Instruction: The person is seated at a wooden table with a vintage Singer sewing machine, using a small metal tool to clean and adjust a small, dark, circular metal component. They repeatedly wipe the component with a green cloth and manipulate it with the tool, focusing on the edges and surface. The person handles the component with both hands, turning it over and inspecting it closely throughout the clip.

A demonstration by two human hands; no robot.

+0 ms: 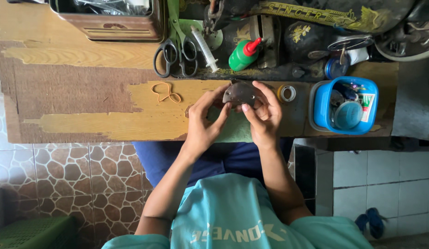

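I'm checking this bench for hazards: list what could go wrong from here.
1. The small metal plate, pinched between the left hand and right hand near the table's front edge, could slip into the lap.
2. The scissors and syringe lie loose just behind the hands; a reach could knock them.

Left hand [203, 122]: placed just left of frame centre, fingers curled upward, thumb stretched to the right, fingertips closed on a held piece. Right hand [263, 113]: placed just right of centre, fingers bent inward, closed on the same piece, thumb laid toward the left hand. Both hands are brought close together. Forearms: bare, extended up from the lower middle of the frame, converging toward the hands. Wrists: kept nearly straight.
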